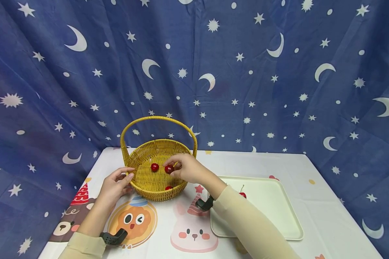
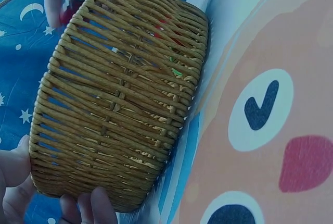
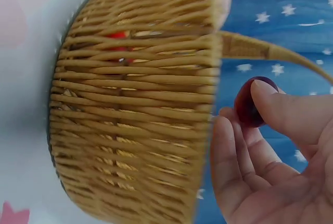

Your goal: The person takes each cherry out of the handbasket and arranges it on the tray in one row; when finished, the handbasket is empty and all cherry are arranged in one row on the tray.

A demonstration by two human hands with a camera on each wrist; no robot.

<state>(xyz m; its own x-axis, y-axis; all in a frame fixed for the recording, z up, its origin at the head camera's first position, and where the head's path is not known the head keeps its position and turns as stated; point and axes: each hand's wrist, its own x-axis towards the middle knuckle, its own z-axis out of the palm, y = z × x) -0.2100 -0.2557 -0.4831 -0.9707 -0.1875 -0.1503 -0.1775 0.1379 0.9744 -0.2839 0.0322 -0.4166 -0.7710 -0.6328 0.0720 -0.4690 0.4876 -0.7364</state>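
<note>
A yellow wicker basket (image 1: 159, 195) with a tall arched handle stands on the table, with a dark red cherry (image 1: 154, 167) lying inside and another red cherry (image 1: 169, 187) partly hidden by the near wall. My left hand (image 1: 115, 183) grips the basket's left side, thumb at the rim and fingers against the outer weave in the left wrist view. Over the basket, my right hand (image 1: 188, 168) pinches a dark red cherry (image 3: 254, 102) between thumb and fingers. In the right wrist view this cherry is beside the rim, higher than the basket wall (image 3: 140, 94).
To the right lies a cream tray (image 1: 272, 212), with a stemmed red cherry (image 1: 242, 195) on it, partly covered by my right forearm. A white cloth (image 1: 324, 201) with cartoon prints covers the table. A blue star-and-moon curtain (image 1: 227, 118) hangs behind.
</note>
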